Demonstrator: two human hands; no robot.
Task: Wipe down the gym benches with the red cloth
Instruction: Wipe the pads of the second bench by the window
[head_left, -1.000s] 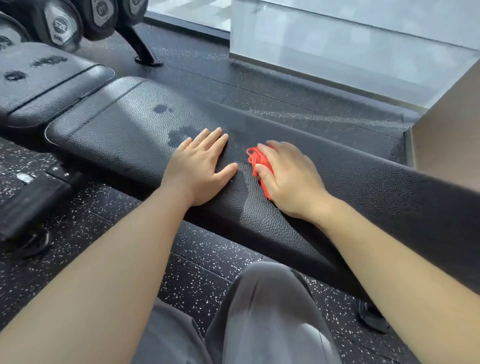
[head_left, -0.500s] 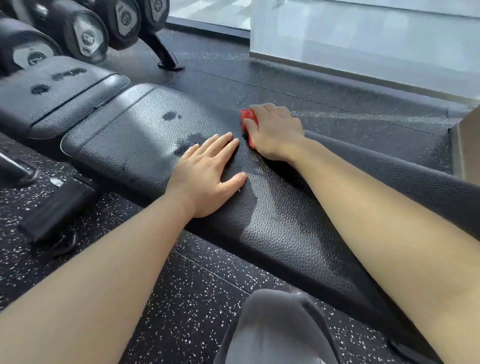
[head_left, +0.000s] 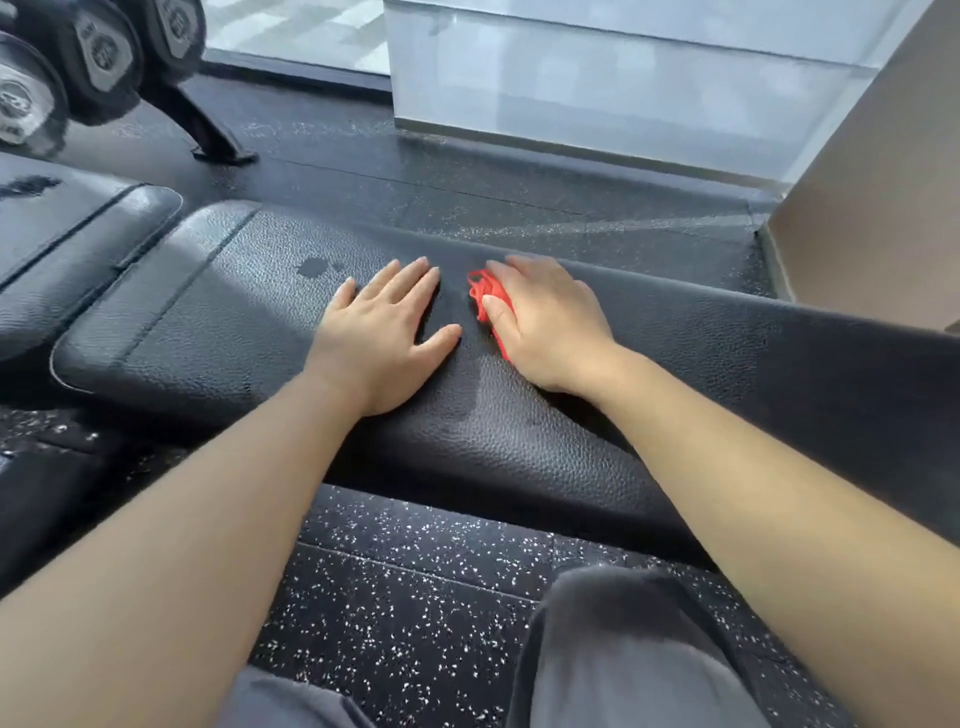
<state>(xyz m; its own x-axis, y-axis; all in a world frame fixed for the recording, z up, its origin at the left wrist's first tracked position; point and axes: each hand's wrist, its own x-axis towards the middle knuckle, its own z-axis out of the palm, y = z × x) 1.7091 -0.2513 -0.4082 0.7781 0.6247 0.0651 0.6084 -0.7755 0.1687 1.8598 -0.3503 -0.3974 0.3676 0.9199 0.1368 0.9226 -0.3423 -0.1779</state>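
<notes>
The right hand (head_left: 550, 327), its fingers curled over the bunched red cloth (head_left: 485, 299) at the middle of the black gym bench (head_left: 519, 447), should probably press firmly and sweep toward the wet spot (head_left: 311, 267) at ten o'clock, past the flat, open left hand (head_left: 384, 338); a dumbbell rack (head_left: 98, 57) stands at eleven o'clock on the speckled rubber floor (head_left: 415, 597).

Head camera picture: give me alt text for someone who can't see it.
A person's right hand holds a bunched red cloth against a black padded gym bench, the left hand resting flat beside it. A dark wet spot marks the pad near the left hand; racked dumbbells show at upper left.
</notes>
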